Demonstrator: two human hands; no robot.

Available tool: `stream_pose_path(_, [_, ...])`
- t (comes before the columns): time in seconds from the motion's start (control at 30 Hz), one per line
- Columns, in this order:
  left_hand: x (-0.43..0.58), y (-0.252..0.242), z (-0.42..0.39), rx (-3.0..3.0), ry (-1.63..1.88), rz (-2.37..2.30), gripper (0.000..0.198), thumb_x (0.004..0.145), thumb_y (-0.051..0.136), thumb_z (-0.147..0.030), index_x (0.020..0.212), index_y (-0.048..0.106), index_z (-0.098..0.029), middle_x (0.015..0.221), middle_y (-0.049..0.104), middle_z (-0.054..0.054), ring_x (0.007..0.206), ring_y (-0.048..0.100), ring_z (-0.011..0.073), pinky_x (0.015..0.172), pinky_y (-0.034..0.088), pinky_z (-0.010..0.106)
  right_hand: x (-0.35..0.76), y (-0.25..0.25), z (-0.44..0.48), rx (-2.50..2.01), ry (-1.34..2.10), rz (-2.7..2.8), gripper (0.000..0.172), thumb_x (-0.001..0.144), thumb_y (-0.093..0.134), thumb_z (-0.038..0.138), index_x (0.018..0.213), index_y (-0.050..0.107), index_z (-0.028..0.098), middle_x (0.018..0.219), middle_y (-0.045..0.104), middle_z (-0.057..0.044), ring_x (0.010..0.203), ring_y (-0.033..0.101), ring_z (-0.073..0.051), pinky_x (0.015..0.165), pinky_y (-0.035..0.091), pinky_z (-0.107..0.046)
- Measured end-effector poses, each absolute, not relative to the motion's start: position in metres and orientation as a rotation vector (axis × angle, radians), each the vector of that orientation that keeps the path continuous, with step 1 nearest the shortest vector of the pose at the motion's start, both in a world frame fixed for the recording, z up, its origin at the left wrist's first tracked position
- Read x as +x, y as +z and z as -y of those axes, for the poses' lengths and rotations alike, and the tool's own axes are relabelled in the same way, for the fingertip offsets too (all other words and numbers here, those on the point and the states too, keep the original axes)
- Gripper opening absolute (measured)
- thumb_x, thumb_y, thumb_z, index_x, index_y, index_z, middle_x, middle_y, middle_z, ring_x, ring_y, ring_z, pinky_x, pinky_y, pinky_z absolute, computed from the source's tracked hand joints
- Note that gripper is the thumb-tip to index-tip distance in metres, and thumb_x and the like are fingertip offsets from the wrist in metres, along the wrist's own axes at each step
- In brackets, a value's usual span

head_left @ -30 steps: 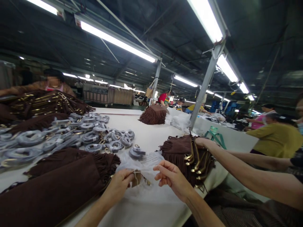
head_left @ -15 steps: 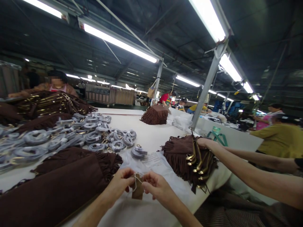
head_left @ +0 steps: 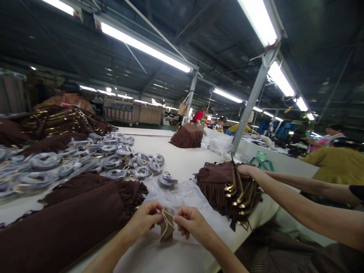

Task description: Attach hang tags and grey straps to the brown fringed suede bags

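A brown paper hang tag (head_left: pixel 167 228) with a white string (head_left: pixel 168 219) hangs between my two hands, over a clear plastic bag (head_left: pixel 187 199). My left hand (head_left: pixel 150 216) pinches the tag's upper left corner and the string there. On the other side, my right hand (head_left: pixel 189 222) is closed in a pinch on the string, a little apart from the tag. Beneath the hands lies white plastic. To the left rests a dark brown fringed bag (head_left: pixel 85 212); to the right is a stack of brown fringed bags (head_left: pixel 217 176) with gold zippers.
Many coiled grey straps (head_left: pixel 110 161) with gold clasps cover the table's left side. A co-worker's arms (head_left: pixel 284 189) reach in from the right to the fringed stack. Another brown pile (head_left: pixel 186 136) stands farther back beside clear plastic bags (head_left: pixel 218 145). A metal post (head_left: pixel 247 110) rises behind.
My right hand has drawn slightly right, away from the tag, and the string is more spread out. The tag has tilted a little. The co-worker's hand stays at the stack.
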State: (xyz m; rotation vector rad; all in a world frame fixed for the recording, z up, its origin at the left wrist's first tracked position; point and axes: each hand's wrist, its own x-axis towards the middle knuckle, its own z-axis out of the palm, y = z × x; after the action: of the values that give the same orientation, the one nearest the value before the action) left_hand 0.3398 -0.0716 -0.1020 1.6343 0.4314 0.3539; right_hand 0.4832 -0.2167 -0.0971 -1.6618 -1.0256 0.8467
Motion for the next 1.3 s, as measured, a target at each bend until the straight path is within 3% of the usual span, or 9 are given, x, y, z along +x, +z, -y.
stream_pose_path(0.1, [0.325, -0.093, 0.06, 1.636, 0.224, -0.497, 0.046, 0.055, 0.06, -0.03, 0.096, 0.065, -0.012, 0.059, 0.054, -0.006, 0.05, 0.041, 0.0081, 0.048, 0.03, 0.022, 0.492, -0.098, 0.217, -1.706, 0.737, 0.982, 0.033, 0.067, 0.061, 0.049, 0.068, 0.05, 0.018, 0.053, 0.053, 0.004, 0.043, 0.049, -0.009, 0.037, 0.037, -0.019])
stream_pose_path(0.27, [0.313, -0.086, 0.054, 1.582, 0.129, -0.576, 0.053, 0.051, 0.062, -0.031, 0.101, 0.06, -0.014, 0.063, 0.052, -0.007, 0.053, 0.048, 0.0103, 0.051, 0.037, 0.024, 0.482, -0.092, 0.221, -1.748, 0.545, 1.074, 0.035, 0.076, 0.056, 0.04, 0.103, 0.055, 0.019, 0.07, 0.057, 0.002, 0.059, 0.061, -0.016, 0.044, 0.043, -0.022])
stream_pose_path(0.4, [0.313, -0.08, 0.063, 1.48, 0.139, -0.604, 0.052, 0.052, 0.061, -0.033, 0.101, 0.053, -0.017, 0.066, 0.055, -0.005, 0.058, 0.054, 0.0132, 0.054, 0.039, 0.025, 0.444, -0.092, 0.224, -1.828, 0.312, 1.404, 0.015, 0.081, 0.058, 0.03, 0.093, 0.059, 0.021, 0.077, 0.064, -0.002, 0.069, 0.061, -0.017, 0.063, 0.045, -0.029])
stream_pose_path(0.5, [0.308, -0.075, 0.066, 1.461, 0.108, -0.621, 0.053, 0.051, 0.06, -0.029, 0.103, 0.052, -0.018, 0.065, 0.056, -0.005, 0.058, 0.052, 0.0129, 0.052, 0.036, 0.024, 0.423, -0.1, 0.218, -1.859, 0.342, 1.376, 0.033, 0.069, 0.071, 0.024, 0.099, 0.059, 0.023, 0.092, 0.067, -0.002, 0.083, 0.062, -0.02, 0.072, 0.044, -0.031])
stream_pose_path(0.57, [0.303, -0.074, 0.064, 1.463, 0.104, -0.617, 0.053, 0.05, 0.06, -0.026, 0.102, 0.053, -0.018, 0.065, 0.054, -0.006, 0.057, 0.05, 0.0122, 0.051, 0.033, 0.024, 0.42, -0.107, 0.211, -1.739, 0.562, 1.231, 0.043, 0.065, 0.074, 0.026, 0.103, 0.055, 0.022, 0.094, 0.066, -0.002, 0.08, 0.061, -0.019, 0.07, 0.045, -0.029])
stream_pose_path(0.7, [0.291, -0.075, 0.057, 1.449, 0.127, -0.579, 0.053, 0.05, 0.061, -0.025, 0.102, 0.054, -0.017, 0.066, 0.048, -0.007, 0.057, 0.049, 0.0117, 0.052, 0.033, 0.024, 0.429, -0.117, 0.195, -1.441, 0.993, 1.086, 0.037, 0.072, 0.066, 0.042, 0.098, 0.053, 0.02, 0.076, 0.06, 0.003, 0.054, 0.051, -0.01, 0.051, 0.041, -0.022])
stream_pose_path(0.9, [0.29, -0.079, 0.064, 1.508, 0.141, -0.599, 0.053, 0.051, 0.057, -0.022, 0.104, 0.054, -0.017, 0.072, 0.048, -0.006, 0.06, 0.048, 0.0112, 0.052, 0.034, 0.023, 0.424, -0.132, 0.172, -1.409, 0.954, 0.974, 0.044, 0.06, 0.073, 0.04, 0.09, 0.048, 0.02, 0.071, 0.057, 0.004, 0.053, 0.053, -0.011, 0.049, 0.04, -0.022])
stream_pose_path(1.07, [0.263, -0.071, 0.057, 1.69, -0.006, -0.555, 0.053, 0.05, 0.055, -0.016, 0.104, 0.057, -0.017, 0.063, 0.047, -0.008, 0.05, 0.041, 0.0093, 0.045, 0.03, 0.02, 0.442, -0.117, 0.179, -1.947, 0.363, 1.292, 0.016, 0.07, 0.053, 0.009, 0.081, 0.055, 0.019, 0.066, 0.056, 0.002, 0.063, 0.055, -0.015, 0.057, 0.038, -0.024])
stream_pose_path(1.3, [0.184, -0.04, 0.044, 1.802, 0.136, -0.708, 0.052, 0.057, 0.056, -0.026, 0.108, 0.057, -0.016, 0.067, 0.051, -0.006, 0.057, 0.049, 0.0136, 0.048, 0.038, 0.022, 0.44, -0.094, 0.193, -2.341, -0.307, 1.483, 0.035, 0.078, 0.04, -0.003, 0.091, 0.066, 0.016, 0.108, 0.064, -0.019, 0.098, 0.059, -0.03, 0.08, 0.041, -0.038])
